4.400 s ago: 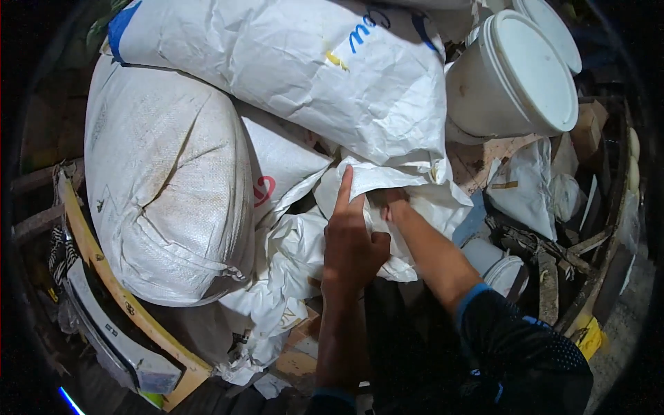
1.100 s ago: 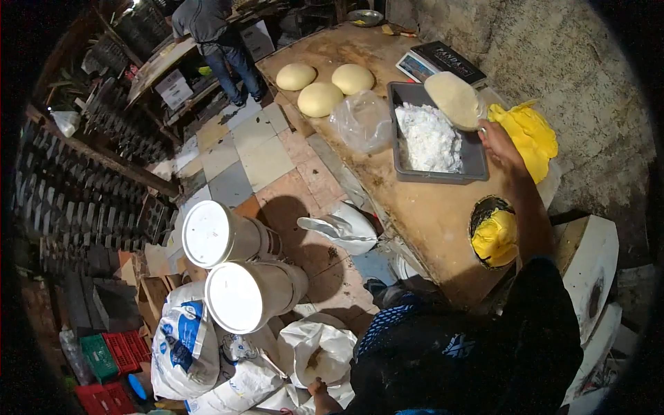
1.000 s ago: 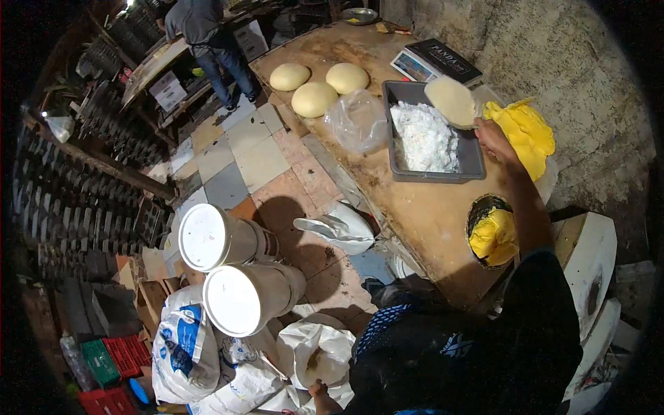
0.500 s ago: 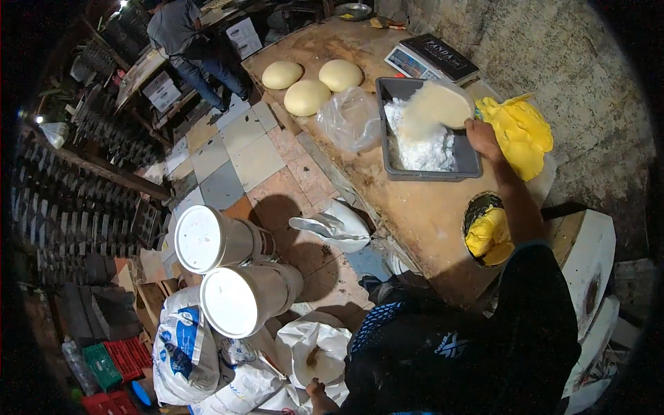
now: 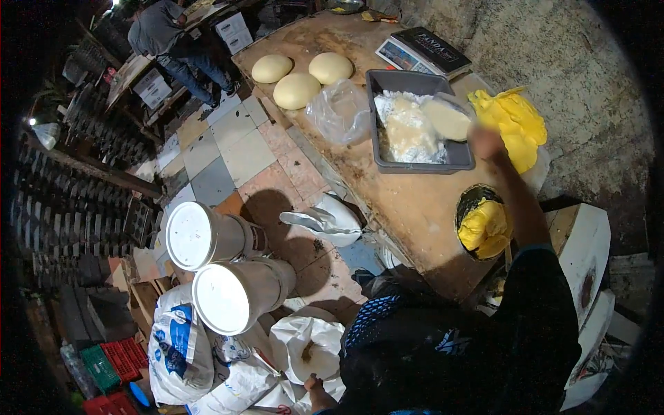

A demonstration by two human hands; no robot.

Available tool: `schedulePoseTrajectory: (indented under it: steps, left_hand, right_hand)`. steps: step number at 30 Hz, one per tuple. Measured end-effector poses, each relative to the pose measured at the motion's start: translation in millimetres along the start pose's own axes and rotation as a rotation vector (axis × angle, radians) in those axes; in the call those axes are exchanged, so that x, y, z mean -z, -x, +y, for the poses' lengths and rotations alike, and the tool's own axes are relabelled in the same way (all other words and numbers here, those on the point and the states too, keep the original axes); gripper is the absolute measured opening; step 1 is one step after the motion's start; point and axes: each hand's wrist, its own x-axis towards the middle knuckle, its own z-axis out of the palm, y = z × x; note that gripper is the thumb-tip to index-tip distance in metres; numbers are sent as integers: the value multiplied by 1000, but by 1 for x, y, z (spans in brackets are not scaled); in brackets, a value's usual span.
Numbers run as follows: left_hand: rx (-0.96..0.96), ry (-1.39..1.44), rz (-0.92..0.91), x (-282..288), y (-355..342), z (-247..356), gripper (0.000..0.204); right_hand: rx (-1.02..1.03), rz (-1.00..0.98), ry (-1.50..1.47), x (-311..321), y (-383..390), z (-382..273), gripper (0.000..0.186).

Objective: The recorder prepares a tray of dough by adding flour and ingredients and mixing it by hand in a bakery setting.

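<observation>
My right hand [image 5: 488, 143], blurred by motion, is closed on a scoop [image 5: 448, 120] with pale beige contents. The scoop is over the right side of a grey plastic tub [image 5: 427, 168]. In the tub lies white powder [image 5: 417, 149], with a pale beige granular layer [image 5: 407, 123] spread over it. At the bottom of the view my left hand [image 5: 315, 384] is closed at the near rim of an open white sack [image 5: 290, 339]; its fingers are partly hidden. A small brown patch shows inside the sack.
Three dough balls [image 5: 296, 91], a clear plastic bag [image 5: 337, 114], a scale [image 5: 425, 54] and a yellow fat lump [image 5: 513, 124] lie on the table [image 5: 401, 207]. Nearby are a bucket of yellow fat [image 5: 484, 225], two white lidded buckets [image 5: 221, 299] and full sacks [image 5: 181, 353]. Another person [image 5: 162, 34] stands far left.
The scoop has come lower over the tub, and beige grains that were pouring now lie on the white powder. The whole view has shifted slightly. My left hand stays by the sack.
</observation>
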Motion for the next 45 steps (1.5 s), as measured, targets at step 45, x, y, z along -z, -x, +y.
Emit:
schedulePoseTrajectory:
  steps: [45]
  left_hand:
    - [1053, 671, 791, 7, 84, -2, 51]
  right_hand:
    - [1427, -783, -46, -179, 507, -346, 38]
